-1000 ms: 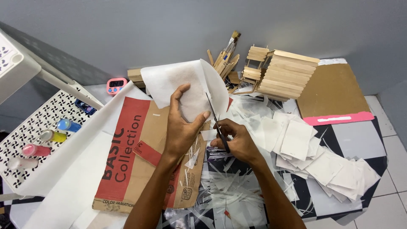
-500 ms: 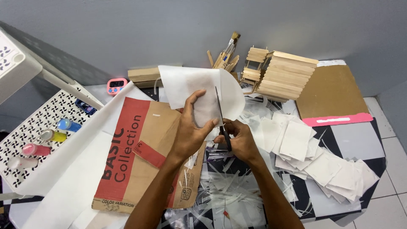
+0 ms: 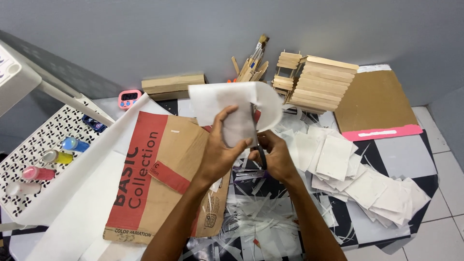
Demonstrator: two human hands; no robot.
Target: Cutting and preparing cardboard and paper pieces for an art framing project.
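My left hand [image 3: 223, 153] pinches a white sheet of thin paper [image 3: 227, 100] by its lower edge and holds it up above the table. My right hand [image 3: 275, 155] grips black-handled scissors [image 3: 257, 134], whose blades point up into the sheet near its middle. The sheet curls over to the right at its top corner. Both hands are over a brown and red paper bag [image 3: 159, 174] and a litter of white paper strips [image 3: 261, 217].
A pile of cut white squares [image 3: 357, 169] spreads to the right. A model of wooden sticks [image 3: 319, 84], brushes [image 3: 253, 65] and a wooden block [image 3: 173, 84] stand at the back. A brown envelope [image 3: 374, 104] lies far right. Small paint bottles [image 3: 55, 157] rest on a perforated white tray at left.
The left hand has lifted and turned the sheet further up and to the right. The scissors have moved up along the sheet with the right hand.
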